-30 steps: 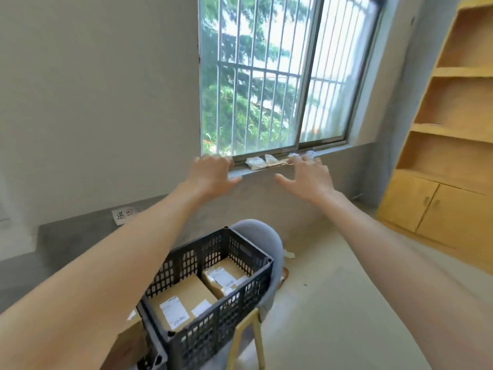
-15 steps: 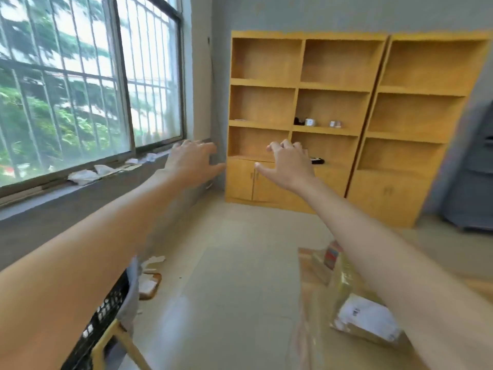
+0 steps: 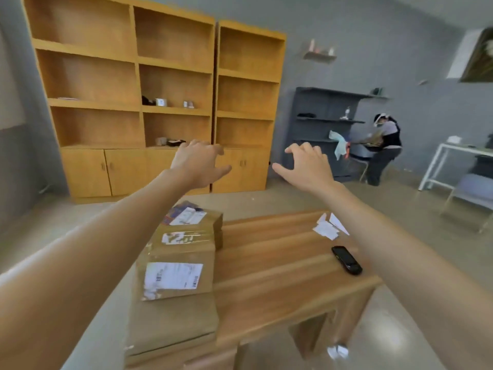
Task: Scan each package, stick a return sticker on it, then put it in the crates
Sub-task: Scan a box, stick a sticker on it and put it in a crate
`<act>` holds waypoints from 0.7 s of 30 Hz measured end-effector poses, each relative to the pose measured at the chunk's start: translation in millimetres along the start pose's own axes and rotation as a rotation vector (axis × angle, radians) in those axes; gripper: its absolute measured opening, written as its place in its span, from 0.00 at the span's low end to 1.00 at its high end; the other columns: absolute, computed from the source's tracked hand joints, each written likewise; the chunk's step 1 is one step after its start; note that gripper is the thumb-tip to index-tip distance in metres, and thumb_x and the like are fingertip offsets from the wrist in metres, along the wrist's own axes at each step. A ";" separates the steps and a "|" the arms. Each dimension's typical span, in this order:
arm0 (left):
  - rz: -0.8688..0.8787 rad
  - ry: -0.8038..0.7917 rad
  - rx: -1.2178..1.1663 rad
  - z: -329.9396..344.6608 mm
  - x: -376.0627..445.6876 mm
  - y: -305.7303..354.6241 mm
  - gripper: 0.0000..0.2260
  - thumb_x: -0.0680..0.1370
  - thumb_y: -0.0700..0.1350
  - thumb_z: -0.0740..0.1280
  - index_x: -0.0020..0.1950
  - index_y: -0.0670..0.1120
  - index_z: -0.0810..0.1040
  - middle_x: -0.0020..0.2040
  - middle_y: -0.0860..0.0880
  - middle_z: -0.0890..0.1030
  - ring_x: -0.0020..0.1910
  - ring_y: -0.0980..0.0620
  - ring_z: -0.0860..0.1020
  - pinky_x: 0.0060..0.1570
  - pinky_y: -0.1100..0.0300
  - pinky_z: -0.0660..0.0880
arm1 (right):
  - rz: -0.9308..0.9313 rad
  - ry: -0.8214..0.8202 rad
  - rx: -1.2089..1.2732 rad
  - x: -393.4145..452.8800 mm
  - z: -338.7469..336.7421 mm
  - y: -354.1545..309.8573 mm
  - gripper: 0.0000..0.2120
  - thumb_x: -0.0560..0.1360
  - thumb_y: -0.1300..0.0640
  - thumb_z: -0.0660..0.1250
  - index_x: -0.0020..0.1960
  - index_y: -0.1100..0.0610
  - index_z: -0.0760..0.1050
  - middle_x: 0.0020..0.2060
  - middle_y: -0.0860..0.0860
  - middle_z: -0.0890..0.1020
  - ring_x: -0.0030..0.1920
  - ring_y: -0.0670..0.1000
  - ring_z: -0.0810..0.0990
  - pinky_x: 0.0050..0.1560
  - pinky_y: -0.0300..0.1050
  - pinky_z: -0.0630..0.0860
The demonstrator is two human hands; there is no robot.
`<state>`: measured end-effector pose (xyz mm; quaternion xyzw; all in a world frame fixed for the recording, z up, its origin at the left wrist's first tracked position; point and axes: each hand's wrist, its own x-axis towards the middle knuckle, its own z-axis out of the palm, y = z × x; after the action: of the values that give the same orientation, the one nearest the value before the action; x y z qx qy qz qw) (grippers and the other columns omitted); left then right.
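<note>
Since half a second ago my view has swung right, off the barred window, and now takes in a light wooden counter (image 3: 280,265) that was barely in frame before; both my arms stay stretched out in front of me as they were. My left grip (image 3: 198,162) is spread, fingers loosely bent, holding nothing, and my right grip (image 3: 306,166) is the same, thumb out to the side. Both hang in the air well above and beyond the counter, touching nothing. The brown cardboard packages with white shipping labels (image 3: 177,265) lie in a row along the counter's left edge, below and nearer to me than the left grip, partly cut off by my left forearm; the farthest one is blurred, and I think it carries a blue-and-red printed patch, though I can't read any label. A black handheld scanner (image 3: 346,260) lies flat on the counter's right side, beneath my right forearm, with a few white paper stickers (image 3: 330,227) just beyond it. The crates are out of view. Behind stand tall yellow wooden bookshelves (image 3: 149,97), and another person (image 3: 384,148) bends over at the far right.
</note>
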<state>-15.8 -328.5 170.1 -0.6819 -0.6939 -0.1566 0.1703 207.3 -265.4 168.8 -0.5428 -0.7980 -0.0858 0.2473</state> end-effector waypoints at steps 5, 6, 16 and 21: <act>0.073 -0.070 -0.032 32.2 27.4 81.1 0.25 0.78 0.62 0.58 0.70 0.50 0.70 0.65 0.45 0.75 0.65 0.42 0.71 0.62 0.49 0.67 | 0.097 0.000 -0.031 -14.0 -6.7 89.7 0.26 0.76 0.40 0.61 0.68 0.55 0.68 0.63 0.57 0.71 0.64 0.60 0.67 0.60 0.53 0.65; 0.085 -0.077 -0.030 36.5 33.6 90.8 0.25 0.78 0.63 0.58 0.70 0.50 0.69 0.65 0.45 0.75 0.64 0.42 0.71 0.62 0.48 0.66 | 0.110 0.002 -0.032 -14.7 -6.1 101.6 0.26 0.76 0.41 0.61 0.67 0.55 0.68 0.63 0.57 0.71 0.64 0.60 0.67 0.60 0.53 0.65; 0.094 -0.120 -0.055 101.7 100.6 123.3 0.25 0.78 0.62 0.59 0.70 0.51 0.69 0.64 0.47 0.76 0.64 0.43 0.71 0.61 0.49 0.66 | 0.124 -0.023 -0.004 29.1 44.7 164.0 0.25 0.76 0.42 0.61 0.68 0.55 0.68 0.63 0.55 0.71 0.63 0.59 0.67 0.59 0.51 0.65; 0.040 -0.143 -0.052 149.4 147.8 111.8 0.25 0.78 0.62 0.59 0.70 0.50 0.70 0.64 0.45 0.75 0.63 0.43 0.72 0.61 0.48 0.67 | 0.079 -0.067 0.008 82.8 95.1 185.7 0.26 0.76 0.40 0.61 0.68 0.53 0.68 0.63 0.54 0.70 0.64 0.57 0.67 0.61 0.49 0.64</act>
<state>90.8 -127.0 101.5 -0.7092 -0.6863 -0.1222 0.1055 323.5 -85.1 102.7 -0.5752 -0.7843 -0.0546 0.2260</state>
